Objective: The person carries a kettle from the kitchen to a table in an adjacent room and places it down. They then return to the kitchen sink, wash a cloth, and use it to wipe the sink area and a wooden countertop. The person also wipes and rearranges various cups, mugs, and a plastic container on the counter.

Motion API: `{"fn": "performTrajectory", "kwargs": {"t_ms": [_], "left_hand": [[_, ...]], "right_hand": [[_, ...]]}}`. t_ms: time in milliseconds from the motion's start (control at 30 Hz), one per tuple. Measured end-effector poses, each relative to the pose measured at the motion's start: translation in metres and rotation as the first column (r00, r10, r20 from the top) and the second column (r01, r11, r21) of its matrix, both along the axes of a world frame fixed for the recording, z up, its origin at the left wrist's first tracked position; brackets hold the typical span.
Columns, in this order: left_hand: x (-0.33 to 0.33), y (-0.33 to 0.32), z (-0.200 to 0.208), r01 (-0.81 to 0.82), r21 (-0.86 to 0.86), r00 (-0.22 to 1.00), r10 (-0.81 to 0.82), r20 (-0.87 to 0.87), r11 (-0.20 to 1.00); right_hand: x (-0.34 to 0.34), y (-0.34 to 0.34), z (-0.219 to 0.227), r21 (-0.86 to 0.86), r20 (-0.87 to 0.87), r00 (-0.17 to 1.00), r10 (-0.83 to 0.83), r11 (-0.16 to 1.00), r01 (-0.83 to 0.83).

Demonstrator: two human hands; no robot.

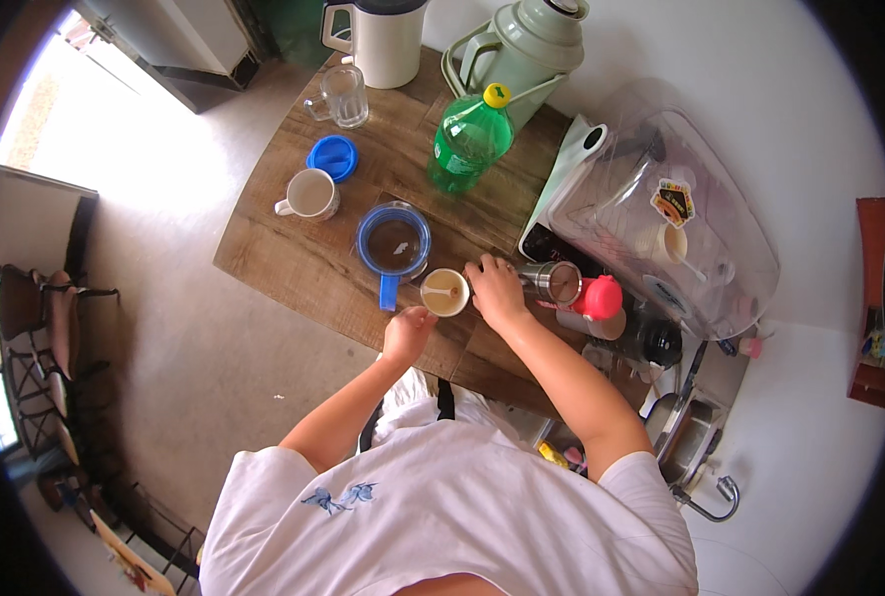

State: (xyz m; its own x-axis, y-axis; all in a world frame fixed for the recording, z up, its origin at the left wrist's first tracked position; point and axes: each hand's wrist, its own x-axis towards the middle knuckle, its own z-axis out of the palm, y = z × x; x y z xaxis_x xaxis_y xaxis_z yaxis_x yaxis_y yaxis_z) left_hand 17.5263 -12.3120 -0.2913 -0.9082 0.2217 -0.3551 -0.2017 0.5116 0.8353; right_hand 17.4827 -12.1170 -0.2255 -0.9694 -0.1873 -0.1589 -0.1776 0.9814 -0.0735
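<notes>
A small cup (445, 309) with pale tan contents stands near the table's front edge, and a white spoon (441, 291) lies inside it. Just off its lower left side is my left hand (408, 336), fingers curled together; anything inside them is hidden. My right hand (498, 290) rests against or very near the cup's right side, its fingers bent and spread apart. Close by those fingers is a stainless steel cup (565, 282). A clear pitcher with a blue rim and blue handle (389, 291) stands beyond my left hand, dark inside.
A patterned mug (311, 195), a blue lid (333, 158), a glass mug (345, 96) and a green bottle (472, 141) stand farther back. Behind them are a white jug (387, 45) and a green thermos (527, 50). On the right are a red-lidded bottle (601, 297) and a clear plastic cover (711, 228).
</notes>
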Motion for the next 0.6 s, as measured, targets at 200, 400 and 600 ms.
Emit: {"fn": "performTrajectory", "kwargs": {"t_ms": [200, 400, 600], "left_hand": [[-0.022, 0.037, -0.007, 0.065, -0.054, 0.996, -0.068, -0.050, 0.996], [-0.055, 0.077, -0.006, 0.071, -0.070, 0.981, -0.082, -0.178, 0.995], [-0.073, 0.101, -0.014, 0.080, 0.000, 0.948, -0.076, -0.308, 0.997]], "right_hand": [[-0.073, 0.022, -0.016, -0.016, -0.139, 0.988, -0.074, 0.997, 0.072], [-0.120, 0.051, -0.035, 0.151, -0.232, 0.952, -0.197, 0.960, 0.236], [-0.117, 0.039, -0.009, 0.151, -0.252, 0.931, -0.266, 0.939, 0.309]]}}
